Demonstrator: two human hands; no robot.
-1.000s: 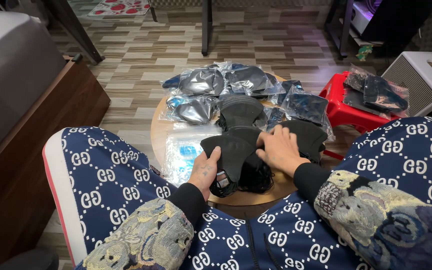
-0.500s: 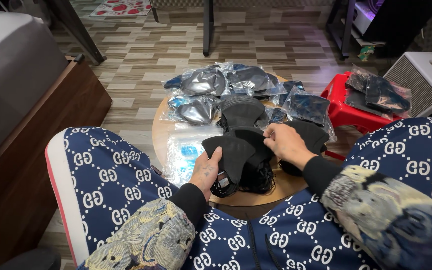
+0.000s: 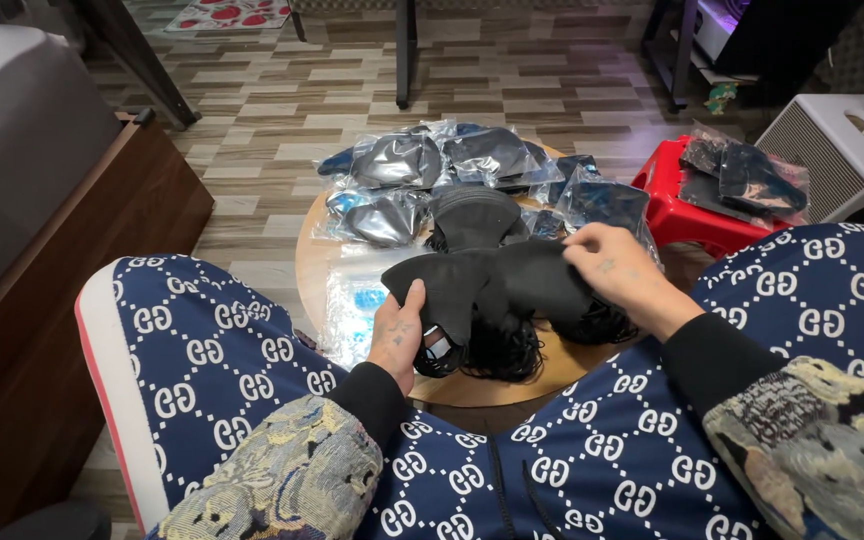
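Head view: the left hand point(image 3: 399, 335) pinches a black mask point(image 3: 452, 285) by its edge, above the round desk point(image 3: 512, 385). The right hand point(image 3: 620, 272) grips a second black mask point(image 3: 537, 280) (fingers curled over it), sealed mask packets point(image 3: 422, 160) lying beyond.

One head-worn camera looks steeply down and forward. It sits close above the lap and the round worktop point(image 3: 324, 262).

Round table point(image 3: 472, 385) under seemingly bagged masks point(image 3: 402, 160)
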